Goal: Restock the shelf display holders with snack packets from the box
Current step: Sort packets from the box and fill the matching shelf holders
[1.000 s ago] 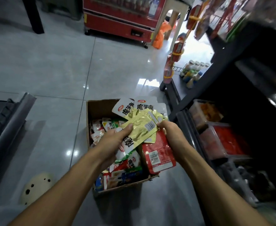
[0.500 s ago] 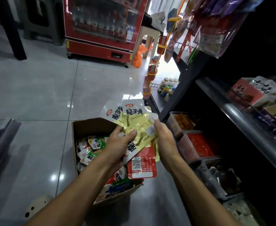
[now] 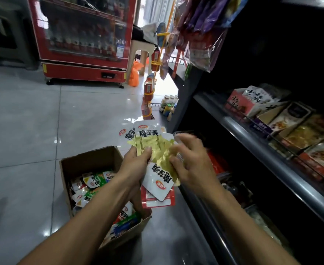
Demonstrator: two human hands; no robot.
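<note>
My left hand (image 3: 136, 165) grips a fanned stack of gold-and-white snack packets (image 3: 153, 148), thumb on top. A red packet (image 3: 157, 201) hangs at the bottom of the stack. My right hand (image 3: 191, 159) pinches the stack's right edge with curled fingers; it is a little blurred. Below on the floor stands the open cardboard box (image 3: 92, 159) with several green, white and red packets inside. To the right, the dark shelf (image 3: 252, 138) carries display holders (image 3: 239, 102) with boxed snacks, and a lower tier with red packets shows behind my right hand.
A red drinks fridge (image 3: 80, 39) stands at the back, a plastic stool (image 3: 142, 52) beside it. Hanging snack strips (image 3: 195, 35) and a clip strip (image 3: 149, 88) dangle by the shelf end. Small bottles (image 3: 168, 106) sit on the floor. Grey tiled floor (image 3: 42, 121) lies left.
The view has lifted, bringing the upper shelf holders into sight. Both hands raised the packet stack away from the box, and my right hand shifted its hold on the stack's right edge.
</note>
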